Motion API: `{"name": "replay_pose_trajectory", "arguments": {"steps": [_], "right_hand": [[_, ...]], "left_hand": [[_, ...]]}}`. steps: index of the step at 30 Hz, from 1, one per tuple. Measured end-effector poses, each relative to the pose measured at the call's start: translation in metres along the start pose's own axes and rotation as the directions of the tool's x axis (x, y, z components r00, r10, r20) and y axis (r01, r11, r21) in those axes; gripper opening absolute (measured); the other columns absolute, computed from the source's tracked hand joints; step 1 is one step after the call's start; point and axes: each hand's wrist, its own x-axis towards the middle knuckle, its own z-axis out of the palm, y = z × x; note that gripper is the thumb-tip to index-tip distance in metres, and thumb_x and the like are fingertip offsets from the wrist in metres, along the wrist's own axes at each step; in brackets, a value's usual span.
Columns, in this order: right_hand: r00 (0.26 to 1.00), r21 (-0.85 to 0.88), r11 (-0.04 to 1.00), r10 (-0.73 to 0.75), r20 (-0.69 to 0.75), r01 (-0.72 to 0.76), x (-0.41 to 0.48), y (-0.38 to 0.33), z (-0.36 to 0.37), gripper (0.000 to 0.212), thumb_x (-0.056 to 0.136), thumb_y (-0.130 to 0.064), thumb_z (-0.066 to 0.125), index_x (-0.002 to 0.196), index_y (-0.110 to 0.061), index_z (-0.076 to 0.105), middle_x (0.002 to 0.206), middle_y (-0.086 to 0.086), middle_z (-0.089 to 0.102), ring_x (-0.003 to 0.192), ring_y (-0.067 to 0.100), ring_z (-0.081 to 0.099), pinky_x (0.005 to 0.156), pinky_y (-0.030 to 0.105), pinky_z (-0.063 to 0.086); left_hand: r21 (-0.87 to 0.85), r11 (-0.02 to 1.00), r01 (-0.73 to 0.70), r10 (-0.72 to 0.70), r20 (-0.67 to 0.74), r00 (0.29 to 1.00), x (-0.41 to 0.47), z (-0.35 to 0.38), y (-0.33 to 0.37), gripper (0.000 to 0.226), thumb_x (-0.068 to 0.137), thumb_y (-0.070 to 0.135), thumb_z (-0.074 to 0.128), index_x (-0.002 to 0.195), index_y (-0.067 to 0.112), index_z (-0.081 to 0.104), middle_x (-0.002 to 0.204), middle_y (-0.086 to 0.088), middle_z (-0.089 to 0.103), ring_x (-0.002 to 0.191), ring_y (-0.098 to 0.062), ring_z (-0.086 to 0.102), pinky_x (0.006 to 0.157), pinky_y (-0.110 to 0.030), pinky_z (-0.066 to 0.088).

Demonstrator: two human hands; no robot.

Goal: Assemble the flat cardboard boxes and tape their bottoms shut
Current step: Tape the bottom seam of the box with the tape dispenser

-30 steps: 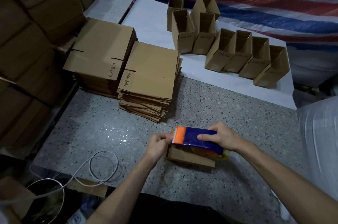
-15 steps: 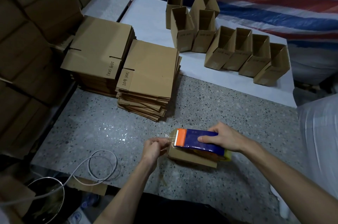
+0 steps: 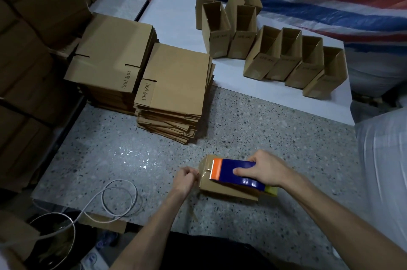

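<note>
Largely, tape dispenser (image 3: 229, 167) and right hand (image 3: 265, 170) cover the box (image 3: 222, 189).

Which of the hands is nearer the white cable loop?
Left. The left hand pinches the tape end just right of the cable loop; the right hand grips the tape dispenser on the box, farther right.

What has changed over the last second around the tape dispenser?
The left hand, pinching the clear tape, drew left, away from the tape dispenser and its orange end, stretching tape over the left edge of the box. The right hand still grips the dispenser on the box. The flat-box stacks and assembled boxes stayed put.
</note>
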Motion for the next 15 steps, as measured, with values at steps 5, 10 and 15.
{"name": "replay_pose_trajectory", "arguments": {"steps": [5, 10, 15], "right_hand": [[0.999, 0.004, 1.000, 0.031, 0.009, -0.031, 0.005, -0.006, -0.004, 0.051, 0.079, -0.065, 0.070, 0.077, -0.014, 0.073, 0.062, -0.003, 0.071, 0.052, 0.004, 0.064, 0.048, 0.019, 0.042], [0.999, 0.022, 0.999, 0.035, 0.002, -0.035, 0.010, -0.007, -0.004, 0.056, 0.077, -0.065, 0.072, 0.081, -0.010, 0.076, 0.071, 0.006, 0.074, 0.068, 0.020, 0.071, 0.055, 0.026, 0.045], [0.999, 0.023, 0.999, 0.047, -0.010, -0.046, 0.011, -0.006, -0.004, 0.058, 0.075, -0.067, 0.072, 0.077, -0.009, 0.076, 0.068, 0.005, 0.073, 0.059, 0.017, 0.068, 0.054, 0.027, 0.045]], "left_hand": [[-0.022, 0.992, 0.122, -0.121, 0.043, 0.992, -0.002, 0.012, -0.003, 0.015, 0.105, 0.027, 0.045, 0.108, 0.012, 0.046, 0.113, -0.013, 0.057, 0.095, -0.018, 0.056, 0.071, -0.031, 0.047], [-0.094, 0.994, 0.054, -0.060, -0.070, 0.996, -0.005, -0.002, -0.011, 0.027, 0.097, 0.028, 0.063, 0.119, 0.020, 0.050, 0.129, -0.014, 0.058, 0.096, -0.015, 0.057, 0.069, -0.026, 0.045], [0.162, 0.950, -0.265, 0.244, 0.136, 0.960, -0.026, 0.025, -0.010, 0.064, 0.100, 0.066, 0.019, 0.156, 0.036, 0.025, 0.158, 0.012, 0.029, 0.140, -0.002, 0.025, 0.116, -0.027, 0.018]]}}
